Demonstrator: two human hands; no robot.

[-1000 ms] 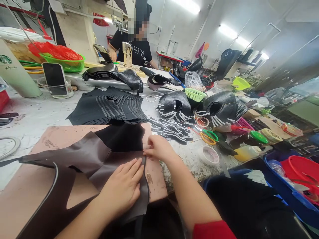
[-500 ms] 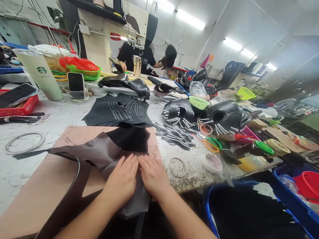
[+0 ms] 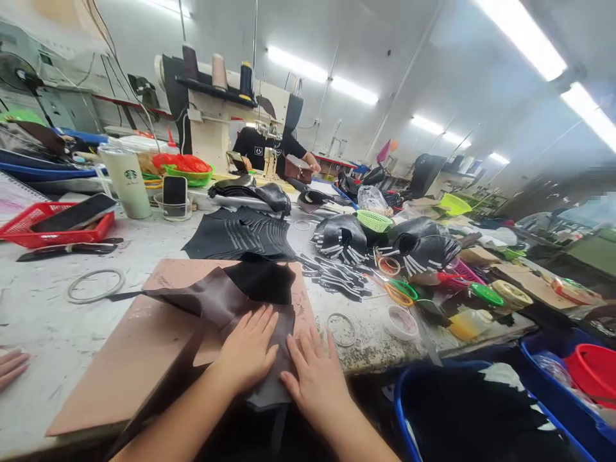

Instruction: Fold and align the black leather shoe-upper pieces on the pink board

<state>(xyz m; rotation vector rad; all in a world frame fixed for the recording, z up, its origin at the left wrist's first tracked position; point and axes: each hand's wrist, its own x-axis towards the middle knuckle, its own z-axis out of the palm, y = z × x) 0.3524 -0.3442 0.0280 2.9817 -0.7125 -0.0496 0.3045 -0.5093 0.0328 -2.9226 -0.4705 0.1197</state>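
A dark brown leather piece (image 3: 212, 292) lies on a pink board (image 3: 129, 353), its long strip curling down past the board's front edge. My left hand (image 3: 251, 346) rests flat on the leather, fingers spread. Over the right edge of the same piece, my right hand (image 3: 315, 369) lies with its fingers apart, partly above the board. A black piece (image 3: 267, 282) sits against the leather's far edge, just beyond my fingertips. Behind the board spreads a fanned stack of black pieces (image 3: 235, 234) with grey stripes.
At the left edge another person's hand (image 3: 12, 367) touches the table. To the right lie a tape roll (image 3: 400, 322), scissors (image 3: 398, 294) and black strips with white marks (image 3: 339, 276). A blue bin (image 3: 402, 410) stands below the table's edge. A co-worker (image 3: 248, 144) sits behind a sewing machine.
My hands have moved apart, the right one sliding right and toward me. The view has tilted upward. Another person's hand has appeared at the left; the co-worker now holds a brown piece.
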